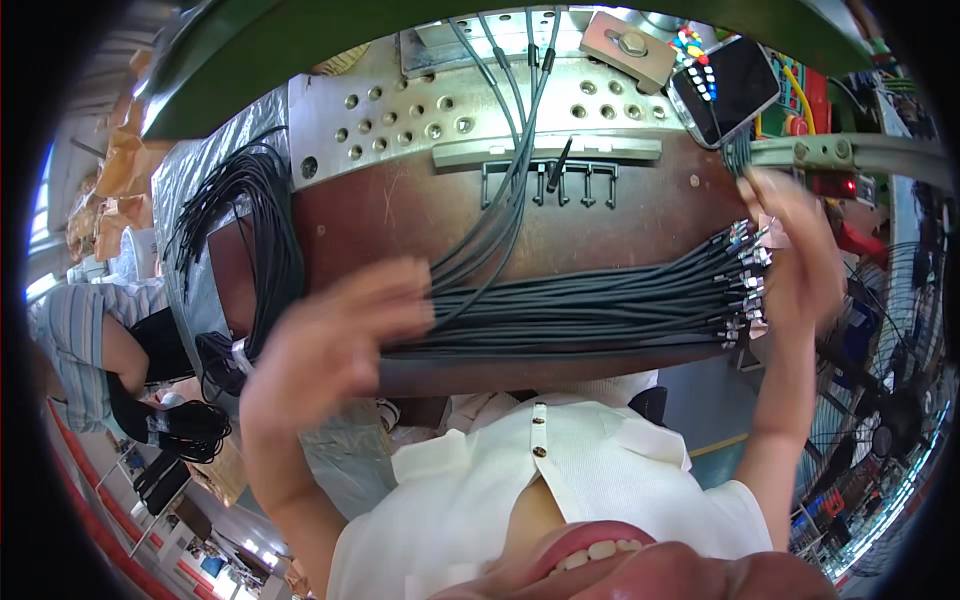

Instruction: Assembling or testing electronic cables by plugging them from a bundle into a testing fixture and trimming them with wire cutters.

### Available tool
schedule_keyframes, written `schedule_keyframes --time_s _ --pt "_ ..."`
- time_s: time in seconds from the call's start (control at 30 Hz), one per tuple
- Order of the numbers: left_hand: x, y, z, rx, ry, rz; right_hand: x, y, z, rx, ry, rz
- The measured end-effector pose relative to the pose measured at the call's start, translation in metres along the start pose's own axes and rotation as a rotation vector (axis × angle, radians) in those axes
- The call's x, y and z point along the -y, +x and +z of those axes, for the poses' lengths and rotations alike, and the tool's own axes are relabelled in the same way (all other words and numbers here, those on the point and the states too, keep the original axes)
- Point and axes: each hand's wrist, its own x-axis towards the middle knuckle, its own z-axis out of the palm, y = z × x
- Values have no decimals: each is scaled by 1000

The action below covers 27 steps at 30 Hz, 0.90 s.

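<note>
A wide bundle of black cables [590, 307] lies across the brown worktop, with small metallic connectors [745, 285] at its right end. Over the bundle's left part is my left hand [345, 335], blurred by motion; its grip on the cables is unclear. Several more cables [515, 190] come down from the metal fixture at the back and run toward that hand. My right hand [805, 235] is at the far right, past the connectors and also smeared. Its fingertips are close to a small tuft of dark wires [737, 155] by the phone; whether they grip it cannot be made out.
A perforated metal plate [390, 120] and a black pronged holder [550, 180] stand at the back. Near the right rear lie a phone [725, 90] and a bolted block [630, 50]. Another black cable bundle [265, 230] hangs at left. A person in stripes [75, 330] sits beyond.
</note>
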Motion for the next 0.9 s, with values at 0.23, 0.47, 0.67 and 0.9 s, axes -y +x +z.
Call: schedule_keyframes --time_s 0.23,0.47,0.67,0.9 --pt "191 -119 128 -351 983 -366 -9 -235 24 -119 -387 830" --pt "202 -102 110 -459 670 -654 -61 -297 91 -160 -372 495" --pt "246 -122 86 -452 1026 -406 -53 -257 82 -37 -605 313" --pt "235 -107 87 -651 778 -400 -42 -221 85 -312 -452 468"
